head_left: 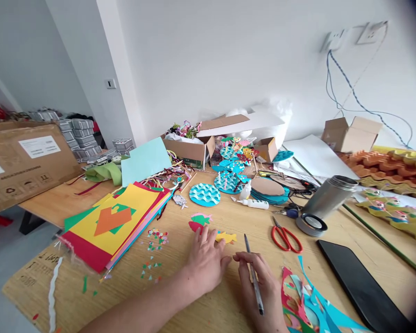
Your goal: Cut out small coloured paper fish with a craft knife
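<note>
My left hand (208, 255) lies palm down on the table with its fingers spread. Its fingertips touch or nearly touch small paper fish: a red one (194, 226) under a green one (201, 218), and a yellow one (226, 237) with a bit of orange below it. In my right hand (263, 289) is a pen (254, 280), held between thumb and fingers with one end pointing away from me. Beyond the fish sits a blue oval with wavy paper strips (204, 195). Tiny paper bits (157, 237) are scattered left of my left hand.
Coloured paper sheets (125, 217) are stacked at left. Red-handled scissors (286, 238), a steel flask (329, 196), its lid (311, 225), a black phone (358, 282) and paper scraps (312, 300) lie at right. Glue bottles (254, 203) and cardboard ovals (268, 188) stand behind.
</note>
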Tool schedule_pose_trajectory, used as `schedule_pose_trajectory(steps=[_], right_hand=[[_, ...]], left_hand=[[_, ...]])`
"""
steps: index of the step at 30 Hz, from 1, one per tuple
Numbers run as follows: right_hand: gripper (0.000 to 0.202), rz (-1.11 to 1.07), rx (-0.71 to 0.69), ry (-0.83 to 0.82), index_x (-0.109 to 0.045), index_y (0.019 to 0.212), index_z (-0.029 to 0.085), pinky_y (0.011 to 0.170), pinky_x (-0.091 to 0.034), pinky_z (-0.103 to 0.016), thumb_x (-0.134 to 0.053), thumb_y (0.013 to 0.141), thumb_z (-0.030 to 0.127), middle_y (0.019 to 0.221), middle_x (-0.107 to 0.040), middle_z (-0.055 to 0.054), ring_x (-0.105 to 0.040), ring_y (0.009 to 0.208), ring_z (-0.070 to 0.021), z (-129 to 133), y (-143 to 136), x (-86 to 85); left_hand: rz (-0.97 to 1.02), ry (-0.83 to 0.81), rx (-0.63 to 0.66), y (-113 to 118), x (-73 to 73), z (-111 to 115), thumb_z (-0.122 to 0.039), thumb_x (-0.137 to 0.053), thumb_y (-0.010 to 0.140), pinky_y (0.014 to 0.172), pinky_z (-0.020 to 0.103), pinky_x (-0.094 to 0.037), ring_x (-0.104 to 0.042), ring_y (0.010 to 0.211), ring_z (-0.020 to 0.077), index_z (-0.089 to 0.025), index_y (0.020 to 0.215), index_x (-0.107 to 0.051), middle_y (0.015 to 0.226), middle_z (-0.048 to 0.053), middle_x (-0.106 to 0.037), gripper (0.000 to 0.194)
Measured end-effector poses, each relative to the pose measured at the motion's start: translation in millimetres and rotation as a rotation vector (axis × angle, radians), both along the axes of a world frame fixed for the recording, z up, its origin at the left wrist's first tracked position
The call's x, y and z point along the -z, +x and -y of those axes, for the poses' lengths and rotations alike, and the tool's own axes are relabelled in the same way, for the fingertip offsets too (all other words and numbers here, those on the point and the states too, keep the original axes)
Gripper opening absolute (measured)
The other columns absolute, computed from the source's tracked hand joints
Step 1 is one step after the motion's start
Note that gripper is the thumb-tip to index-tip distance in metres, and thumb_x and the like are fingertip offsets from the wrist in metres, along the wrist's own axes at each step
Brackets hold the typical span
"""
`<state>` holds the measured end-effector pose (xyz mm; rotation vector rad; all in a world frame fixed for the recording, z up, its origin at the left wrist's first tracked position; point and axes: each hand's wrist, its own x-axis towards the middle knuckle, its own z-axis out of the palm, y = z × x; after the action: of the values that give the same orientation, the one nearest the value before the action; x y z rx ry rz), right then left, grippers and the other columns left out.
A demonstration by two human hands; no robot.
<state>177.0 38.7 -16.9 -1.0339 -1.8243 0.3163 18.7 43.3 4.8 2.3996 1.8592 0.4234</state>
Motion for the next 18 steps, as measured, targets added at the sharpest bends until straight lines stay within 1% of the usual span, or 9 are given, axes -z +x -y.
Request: schedule_pose_trajectory(steps=[3, 5, 7, 10, 13, 15, 18], right_hand=[[0.015, -0.004, 0.029, -0.008, -0.059, 0.093, 0.022, 0.068, -0.051, -0.029, -0.047, 0.093, 0.015, 0.085, -0.064, -0.003, -0.064, 0.077, -0.0177, -1.7, 1.1, 1.9], [0.014, 0.006, 0.053, -0.018, -0.059, 0.093, 0.022, 0.07, -0.052, -0.031, -0.047, 0.092, 0.015, 0.087, -0.065, -0.004, -0.064, 0.08, -0.0191, -3.4, 1.7, 3.0], [0.016, 0.04, 0.055, -0.037, -0.06, 0.1, 0.022, 0.075, -0.054, -0.035, -0.046, 0.092, 0.016, 0.094, -0.065, -0.006, -0.064, 0.088, -0.0213, -5.9, 2.0, 4.8], [0.027, 0.12, 0.052, -0.048, -0.056, 0.115, 0.02, 0.086, -0.054, -0.042, -0.044, 0.091, 0.015, 0.108, -0.064, -0.011, -0.059, 0.104, -0.0255, -11.7, 1.5, 10.7], [0.035, 0.185, 0.066, -0.041, -0.05, 0.124, 0.019, 0.095, -0.051, -0.049, -0.041, 0.091, 0.012, 0.121, -0.062, -0.013, -0.051, 0.119, -0.0279, -21.0, 0.4, 18.7], [0.037, 0.219, 0.073, -0.046, -0.048, 0.126, 0.019, 0.099, -0.049, -0.051, -0.039, 0.091, 0.012, 0.127, -0.06, -0.014, -0.048, 0.123, -0.0283, -28.1, -0.4, 23.6], [0.036, 0.275, 0.1, -0.066, -0.047, 0.127, 0.017, 0.099, -0.048, -0.053, -0.038, 0.093, 0.012, 0.131, -0.059, -0.015, -0.047, 0.125, -0.0299, -35.9, -1.9, 29.3]], left_hand=[[0.002, 0.006, 0.029, -1.7, -4.5, 15.6, -0.045, -0.043, 0.097, 0.113, 0.056, -0.025, -0.032, 0.136, 0.037, -0.019, 0.125, -0.061, 0.14, 0.013, -0.05, 0.042], [0.004, 0.003, 0.054, -3.8, -6.5, 23.5, -0.043, -0.045, 0.097, 0.113, 0.056, -0.025, -0.033, 0.136, 0.0358, -0.02, 0.125, -0.061, 0.136, 0.012, -0.053, 0.04], [0.008, -0.002, 0.077, -6.2, -6.0, 27.6, -0.043, -0.047, 0.096, 0.112, 0.055, -0.027, -0.034, 0.135, 0.0343, -0.022, 0.124, -0.061, 0.134, 0.011, -0.054, 0.037], [0.021, 0.002, 0.075, -9.2, -0.9, 27.6, -0.043, -0.049, 0.096, 0.112, 0.054, -0.029, -0.032, 0.138, 0.0333, -0.025, 0.131, -0.057, 0.141, 0.012, -0.048, 0.04], [0.032, 0.009, 0.058, -10.9, 5.4, 24.5, -0.044, -0.05, 0.096, 0.112, 0.053, -0.029, -0.03, 0.139, 0.0325, -0.026, 0.138, -0.05, 0.146, 0.012, -0.043, 0.046], [0.038, 0.012, 0.046, -11.2, 8.3, 23.3, -0.043, -0.049, 0.096, 0.113, 0.052, -0.028, -0.03, 0.139, 0.0325, -0.024, 0.137, -0.051, 0.146, 0.012, -0.044, 0.045], [0.047, 0.018, 0.025, -11.3, 11.0, 24.3, -0.043, -0.049, 0.096, 0.112, 0.054, -0.028, -0.03, 0.139, 0.0339, -0.022, 0.133, -0.055, 0.146, 0.012, -0.044, 0.043]])
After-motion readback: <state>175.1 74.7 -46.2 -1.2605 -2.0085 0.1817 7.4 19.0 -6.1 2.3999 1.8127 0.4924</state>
